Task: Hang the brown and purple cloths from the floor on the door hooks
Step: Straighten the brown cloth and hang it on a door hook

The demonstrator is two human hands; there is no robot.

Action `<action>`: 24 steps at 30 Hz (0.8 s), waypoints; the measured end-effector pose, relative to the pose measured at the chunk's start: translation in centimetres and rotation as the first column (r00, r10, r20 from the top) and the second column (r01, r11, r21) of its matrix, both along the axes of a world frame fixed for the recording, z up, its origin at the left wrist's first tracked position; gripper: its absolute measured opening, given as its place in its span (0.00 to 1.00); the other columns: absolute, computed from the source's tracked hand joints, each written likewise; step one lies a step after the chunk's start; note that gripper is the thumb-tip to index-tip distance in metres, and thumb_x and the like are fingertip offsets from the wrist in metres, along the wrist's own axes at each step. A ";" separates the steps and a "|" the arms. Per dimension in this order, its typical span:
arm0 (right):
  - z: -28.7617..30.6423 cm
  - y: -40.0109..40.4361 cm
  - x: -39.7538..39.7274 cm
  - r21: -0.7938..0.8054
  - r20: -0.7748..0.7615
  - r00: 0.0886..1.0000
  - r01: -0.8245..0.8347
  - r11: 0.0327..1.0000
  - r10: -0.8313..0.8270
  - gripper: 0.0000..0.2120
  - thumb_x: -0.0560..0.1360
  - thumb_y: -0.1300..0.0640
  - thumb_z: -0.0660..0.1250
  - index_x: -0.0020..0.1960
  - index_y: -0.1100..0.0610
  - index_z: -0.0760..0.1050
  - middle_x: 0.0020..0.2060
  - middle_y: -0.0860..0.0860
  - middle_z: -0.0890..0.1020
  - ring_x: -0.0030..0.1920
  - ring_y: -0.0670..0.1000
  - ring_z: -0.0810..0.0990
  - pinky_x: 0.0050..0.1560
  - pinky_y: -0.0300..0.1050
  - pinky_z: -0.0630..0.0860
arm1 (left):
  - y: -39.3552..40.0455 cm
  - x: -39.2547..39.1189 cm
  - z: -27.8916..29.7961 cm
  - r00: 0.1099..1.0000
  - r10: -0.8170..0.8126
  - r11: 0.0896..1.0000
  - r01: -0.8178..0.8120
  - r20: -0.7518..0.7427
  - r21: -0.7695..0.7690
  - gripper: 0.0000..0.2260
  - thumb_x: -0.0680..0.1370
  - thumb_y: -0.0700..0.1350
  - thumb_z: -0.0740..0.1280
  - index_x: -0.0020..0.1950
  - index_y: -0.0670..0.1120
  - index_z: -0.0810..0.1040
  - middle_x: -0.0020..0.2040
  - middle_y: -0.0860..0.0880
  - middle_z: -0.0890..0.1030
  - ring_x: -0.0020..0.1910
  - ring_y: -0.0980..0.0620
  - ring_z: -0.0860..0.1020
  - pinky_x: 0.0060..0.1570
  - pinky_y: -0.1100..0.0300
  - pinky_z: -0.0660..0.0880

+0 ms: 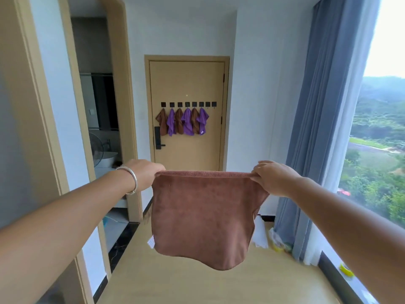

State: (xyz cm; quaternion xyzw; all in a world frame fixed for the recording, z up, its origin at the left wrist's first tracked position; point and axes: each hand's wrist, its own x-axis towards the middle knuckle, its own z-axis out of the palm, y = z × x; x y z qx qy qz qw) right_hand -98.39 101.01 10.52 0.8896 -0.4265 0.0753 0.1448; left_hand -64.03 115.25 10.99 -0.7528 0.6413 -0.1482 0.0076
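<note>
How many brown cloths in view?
4. Three hang on the door hooks, alternating with purple ones. The fourth brown cloth is stretched between the left hand and right hand. Others may be out of frame.

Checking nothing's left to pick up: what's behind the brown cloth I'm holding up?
Bare floor shows around the brown cloth, white items beside its right edge. The floor directly behind it is covered.
</note>
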 end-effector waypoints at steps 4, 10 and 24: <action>5.5 1.0 -0.9 -0.038 0.095 0.995 -0.006 0.999 0.010 0.19 0.82 0.45 0.52 0.58 0.51 0.78 0.56 0.46 0.78 0.64 0.49 0.71 0.61 0.47 0.70 | 0.5 -1.9 5.2 0.999 0.011 0.995 -0.015 -0.040 -0.094 0.12 0.80 0.43 0.54 0.46 0.55 0.75 0.39 0.53 0.78 0.37 0.53 0.75 0.31 0.59 0.65; 11.8 1.9 -2.2 -0.073 0.241 0.970 -0.005 0.997 0.023 0.16 0.83 0.51 0.53 0.59 0.52 0.78 0.54 0.49 0.79 0.57 0.53 0.76 0.55 0.46 0.73 | 0.5 -5.4 11.1 0.976 -0.005 0.962 -0.055 -0.218 -0.269 0.15 0.76 0.36 0.54 0.46 0.51 0.78 0.42 0.49 0.80 0.42 0.48 0.77 0.35 0.58 0.69; 13.4 -1.2 -5.9 -0.062 0.343 0.938 0.071 0.996 -0.046 0.16 0.82 0.52 0.52 0.58 0.54 0.77 0.51 0.52 0.80 0.47 0.54 0.74 0.46 0.46 0.70 | -2.4 -9.4 12.4 0.993 -0.027 0.856 -0.036 -0.114 -0.516 0.10 0.74 0.38 0.56 0.40 0.48 0.75 0.33 0.49 0.76 0.34 0.49 0.74 0.30 0.58 0.63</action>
